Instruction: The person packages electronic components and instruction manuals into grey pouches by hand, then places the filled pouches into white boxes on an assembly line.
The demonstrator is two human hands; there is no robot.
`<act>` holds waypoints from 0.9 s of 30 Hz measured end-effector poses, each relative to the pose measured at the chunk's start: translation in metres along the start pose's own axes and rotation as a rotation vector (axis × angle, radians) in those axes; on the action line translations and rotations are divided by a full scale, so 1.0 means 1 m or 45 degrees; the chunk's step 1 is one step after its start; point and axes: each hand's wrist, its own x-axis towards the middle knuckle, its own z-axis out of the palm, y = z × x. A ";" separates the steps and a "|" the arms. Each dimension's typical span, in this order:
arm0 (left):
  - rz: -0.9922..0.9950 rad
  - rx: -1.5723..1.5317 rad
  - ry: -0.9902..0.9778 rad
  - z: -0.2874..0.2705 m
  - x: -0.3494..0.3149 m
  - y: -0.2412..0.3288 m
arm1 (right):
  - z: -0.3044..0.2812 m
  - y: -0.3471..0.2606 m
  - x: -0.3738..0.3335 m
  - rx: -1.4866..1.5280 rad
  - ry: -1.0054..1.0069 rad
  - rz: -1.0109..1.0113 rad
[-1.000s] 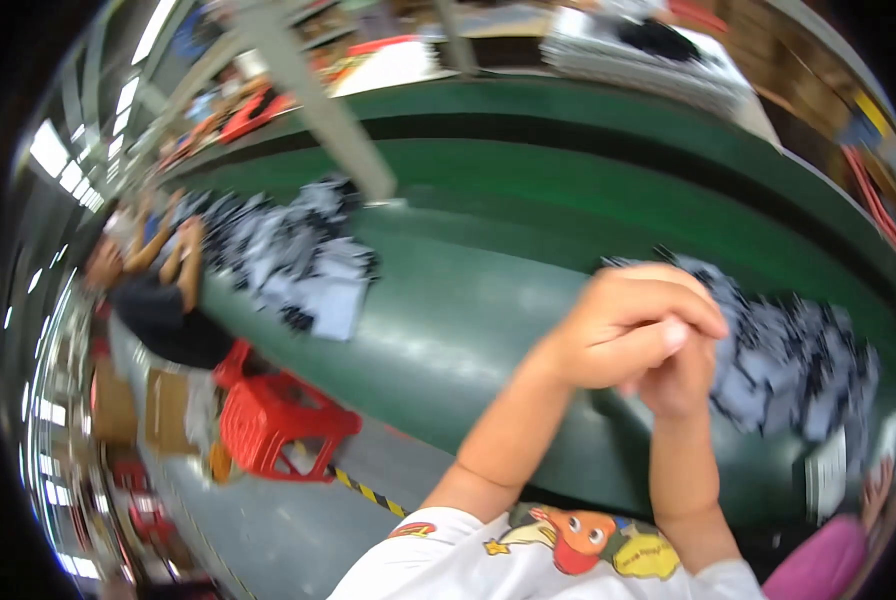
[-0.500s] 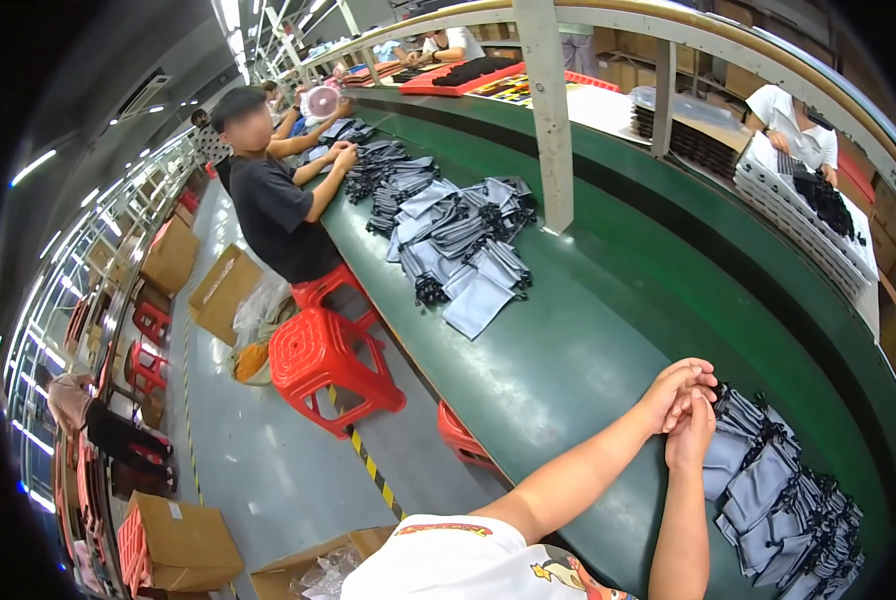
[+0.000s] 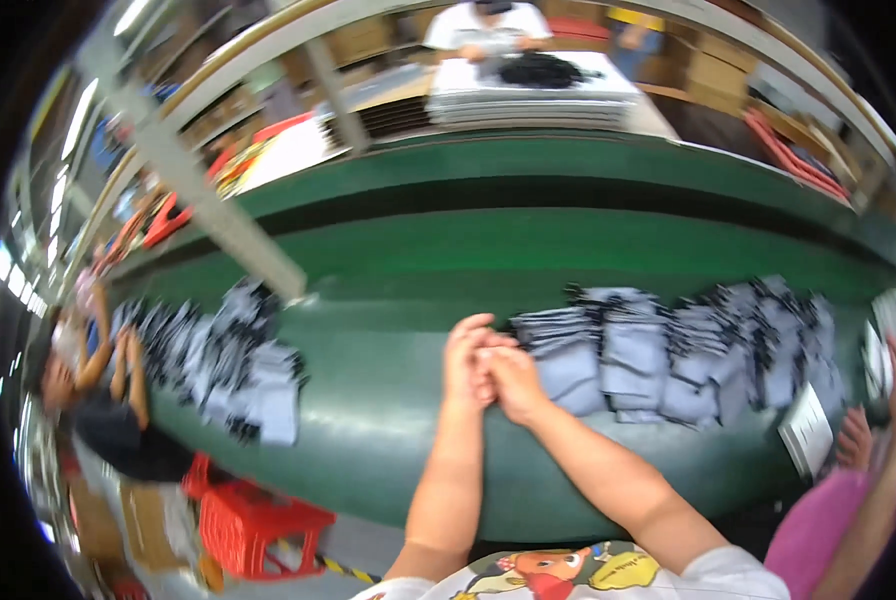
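Observation:
My left hand [image 3: 461, 362] and my right hand [image 3: 515, 378] are held together above the green work surface [image 3: 388, 400]. Their fingers are curled and pressed against each other, and I see nothing between them. Just right of my right hand lie rows of grey-blue fabric pouches [image 3: 633, 362] with black cords, stacked overlapping. The nearest stack comes close to my right fingers; whether it touches them I cannot tell.
Another pile of grey pouches [image 3: 213, 365] lies at the left, beside a co-worker in a dark shirt [image 3: 118, 430]. A post [image 3: 238, 235] rises from the surface. At right, a pink-sleeved co-worker's hands [image 3: 856, 437] are near a white printed packet [image 3: 806, 430]. A red stool [image 3: 253, 525] stands lower left.
My view has swung to the right, bringing the near pouches to the middle right and a pink-sleeved co-worker into sight. My hands stay joined.

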 end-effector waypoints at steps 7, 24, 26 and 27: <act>0.003 -0.005 0.049 0.000 0.001 -0.003 | -0.005 -0.003 0.001 -0.012 -0.109 0.032; 0.076 -0.003 -0.187 -0.014 0.006 -0.006 | 0.000 -0.007 -0.001 0.076 -0.187 -0.076; 0.080 -0.005 -0.209 -0.015 0.007 -0.007 | -0.003 -0.005 0.001 0.028 -0.194 -0.084; 0.069 -0.007 -0.210 -0.016 0.008 -0.006 | -0.003 -0.004 0.002 0.030 -0.184 -0.084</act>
